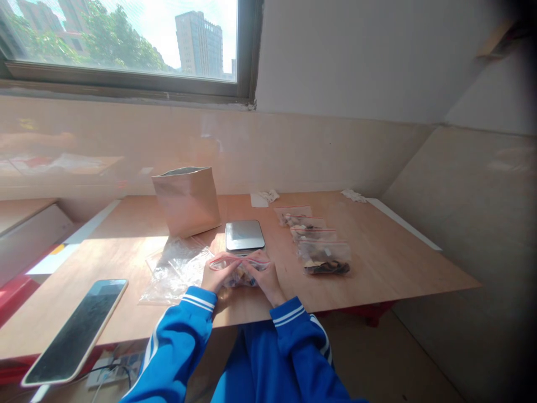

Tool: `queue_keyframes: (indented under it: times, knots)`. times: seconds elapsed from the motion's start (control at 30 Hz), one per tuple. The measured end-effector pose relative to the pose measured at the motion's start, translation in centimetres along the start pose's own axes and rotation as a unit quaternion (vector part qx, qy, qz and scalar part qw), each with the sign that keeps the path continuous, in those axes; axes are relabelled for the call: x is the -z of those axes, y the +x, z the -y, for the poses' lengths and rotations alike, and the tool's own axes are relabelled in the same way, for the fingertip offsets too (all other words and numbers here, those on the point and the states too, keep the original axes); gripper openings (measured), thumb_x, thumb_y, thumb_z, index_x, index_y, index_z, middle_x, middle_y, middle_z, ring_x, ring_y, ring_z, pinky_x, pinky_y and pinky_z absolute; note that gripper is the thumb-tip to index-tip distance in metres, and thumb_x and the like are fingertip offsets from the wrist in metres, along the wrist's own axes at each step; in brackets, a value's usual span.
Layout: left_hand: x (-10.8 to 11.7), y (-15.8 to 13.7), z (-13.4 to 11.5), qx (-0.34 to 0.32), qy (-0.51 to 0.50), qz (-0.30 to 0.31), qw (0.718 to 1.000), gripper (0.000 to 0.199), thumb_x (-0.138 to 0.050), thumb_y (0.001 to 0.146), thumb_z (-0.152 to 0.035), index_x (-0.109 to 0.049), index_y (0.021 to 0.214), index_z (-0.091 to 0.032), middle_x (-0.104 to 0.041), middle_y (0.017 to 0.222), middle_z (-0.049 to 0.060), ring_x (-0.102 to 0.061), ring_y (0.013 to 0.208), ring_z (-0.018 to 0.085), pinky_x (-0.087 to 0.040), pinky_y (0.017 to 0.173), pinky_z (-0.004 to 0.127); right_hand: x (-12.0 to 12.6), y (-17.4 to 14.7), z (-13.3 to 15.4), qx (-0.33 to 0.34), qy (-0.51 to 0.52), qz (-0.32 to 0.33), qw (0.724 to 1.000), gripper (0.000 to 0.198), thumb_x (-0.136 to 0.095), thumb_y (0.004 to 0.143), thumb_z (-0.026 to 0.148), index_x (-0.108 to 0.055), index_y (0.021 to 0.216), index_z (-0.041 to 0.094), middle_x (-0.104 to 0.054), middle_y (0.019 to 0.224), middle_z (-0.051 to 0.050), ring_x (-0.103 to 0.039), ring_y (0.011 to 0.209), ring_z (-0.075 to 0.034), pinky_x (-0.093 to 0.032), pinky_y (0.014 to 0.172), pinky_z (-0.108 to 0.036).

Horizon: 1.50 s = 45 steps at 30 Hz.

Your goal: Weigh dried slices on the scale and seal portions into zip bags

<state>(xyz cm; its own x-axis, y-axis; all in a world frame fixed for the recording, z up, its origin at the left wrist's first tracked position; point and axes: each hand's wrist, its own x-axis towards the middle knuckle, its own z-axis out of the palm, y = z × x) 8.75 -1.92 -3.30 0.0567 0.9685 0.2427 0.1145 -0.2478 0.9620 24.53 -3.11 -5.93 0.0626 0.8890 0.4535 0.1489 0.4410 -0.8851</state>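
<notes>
Both hands pinch the red-lined mouth of a clear zip-lock bag [240, 276] near the table's front edge. My left hand [217, 274] grips its left side and my right hand [267, 278] its right, with the thumbs close together at the middle of the seal. Small mixed pieces show inside the bag, too small to name. Just behind the bag sits a digital scale [245, 235] with a bare metal top. Left of my left hand lies a pile of clear plastic bags [178, 271]. Several filled zip-lock bags [325, 258] stand in a row to the right.
A brown kraft paper bag [188, 204] stands open-topped at the back left. A phone [79, 330] lies at the left front, over the edge of the wooden table [390, 263]. White crumpled pieces [268, 196] lie by the wall. Cables and a power strip [113, 369] are below.
</notes>
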Motion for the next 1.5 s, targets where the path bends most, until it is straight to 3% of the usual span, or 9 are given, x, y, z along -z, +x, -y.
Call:
queue_keyframes:
  times: [0.1,0.43,0.73,0.87,1.03,1.2,1.33,1.43,1.5]
  knots:
    - [0.0,0.0,0.2,-0.008,0.012,0.006,1.000,0.022,-0.075,0.069,-0.034,-0.072,0.074,-0.013,-0.071,0.079,0.008,-0.065,0.081,0.021,-0.050,0.081,0.033,-0.2,0.0,-0.3,-0.008,0.003,-0.023,1.000,0.012,-0.066,0.080,0.031,-0.070,0.073,0.022,-0.061,0.077,-0.002,-0.059,0.078,-0.018,-0.048,0.072,-0.030]
    - [-0.9,-0.4,0.8,0.025,0.006,-0.010,1.000,0.024,-0.077,0.067,-0.036,-0.072,0.076,-0.014,-0.071,0.079,0.008,-0.065,0.079,0.020,-0.051,0.078,0.031,-0.2,-0.1,-0.6,-0.010,-0.010,-0.044,0.999,0.016,-0.066,0.079,0.032,-0.066,0.068,0.020,-0.062,0.069,-0.001,-0.057,0.073,-0.017,-0.045,0.070,-0.028]
    - [-0.8,-0.3,1.0,0.032,-0.024,-0.023,0.999,0.025,-0.075,0.067,-0.037,-0.073,0.074,-0.013,-0.072,0.078,0.009,-0.066,0.080,0.022,-0.052,0.081,0.035,0.2,-0.6,-0.8,-0.098,0.119,-0.032,0.988,0.033,-0.061,0.083,0.048,-0.069,0.072,0.018,-0.067,0.072,-0.003,-0.061,0.069,-0.018,-0.048,0.067,-0.029]
    - [-0.8,-0.3,1.7,0.068,-0.071,-0.027,0.995,0.032,-0.073,0.069,-0.043,-0.072,0.075,-0.011,-0.072,0.076,0.009,-0.066,0.078,0.023,-0.052,0.076,0.034,0.0,-0.8,-1.6,-0.159,0.164,-0.051,0.972,0.045,-0.055,0.084,0.058,-0.067,0.069,0.017,-0.067,0.068,-0.004,-0.061,0.063,-0.018,-0.049,0.062,-0.029]
    - [-0.6,-0.3,1.9,0.084,-0.091,-0.014,0.992,0.049,-0.067,0.071,-0.059,-0.072,0.076,-0.010,-0.071,0.070,0.008,-0.064,0.068,0.021,-0.052,0.069,0.031,0.1,-0.7,-1.5,-0.171,0.169,-0.055,0.969,0.050,-0.055,0.081,0.064,-0.067,0.066,0.018,-0.068,0.066,-0.004,-0.062,0.062,-0.019,-0.050,0.060,-0.029]
    - [-0.4,-0.4,1.7,0.168,-0.092,-0.017,0.981,0.079,-0.036,0.075,-0.082,-0.072,0.071,-0.011,-0.062,0.051,0.008,-0.060,0.055,0.018,-0.049,0.059,0.030,0.9,-1.1,-0.7,-0.170,0.147,-0.056,0.973,0.065,-0.039,0.083,0.074,-0.069,0.065,0.019,-0.068,0.063,-0.007,-0.063,0.061,-0.021,-0.051,0.061,-0.031]
    - [-0.6,-0.3,1.3,0.167,-0.125,-0.007,0.978,0.091,-0.026,0.071,-0.088,-0.075,0.077,-0.012,-0.065,0.058,0.013,-0.064,0.067,0.025,-0.050,0.063,0.034,2.1,-1.1,-0.2,-0.185,0.094,-0.062,0.976,0.071,-0.035,0.081,0.079,-0.069,0.059,0.020,-0.068,0.062,-0.010,-0.064,0.061,-0.023,-0.052,0.063,-0.035]
    - [-0.4,0.0,1.0,0.116,-0.140,-0.005,0.983,0.093,-0.018,0.076,-0.084,-0.076,0.084,-0.012,-0.069,0.069,0.015,-0.063,0.071,0.025,-0.050,0.066,0.036,4.8,0.6,0.3,-0.185,0.041,-0.134,0.973,0.071,-0.037,0.078,0.080,-0.066,0.055,0.020,-0.065,0.056,-0.009,-0.063,0.057,-0.023,-0.050,0.060,-0.035]
    - [-0.3,0.2,0.9,0.082,-0.116,-0.005,0.990,0.084,-0.021,0.083,-0.076,-0.076,0.089,-0.013,-0.071,0.078,0.014,-0.061,0.071,0.022,-0.049,0.066,0.034,7.3,2.9,0.5,-0.175,-0.018,-0.195,0.965,0.068,-0.039,0.080,0.077,-0.067,0.061,0.018,-0.063,0.053,-0.007,-0.061,0.055,-0.022,-0.048,0.058,-0.033]
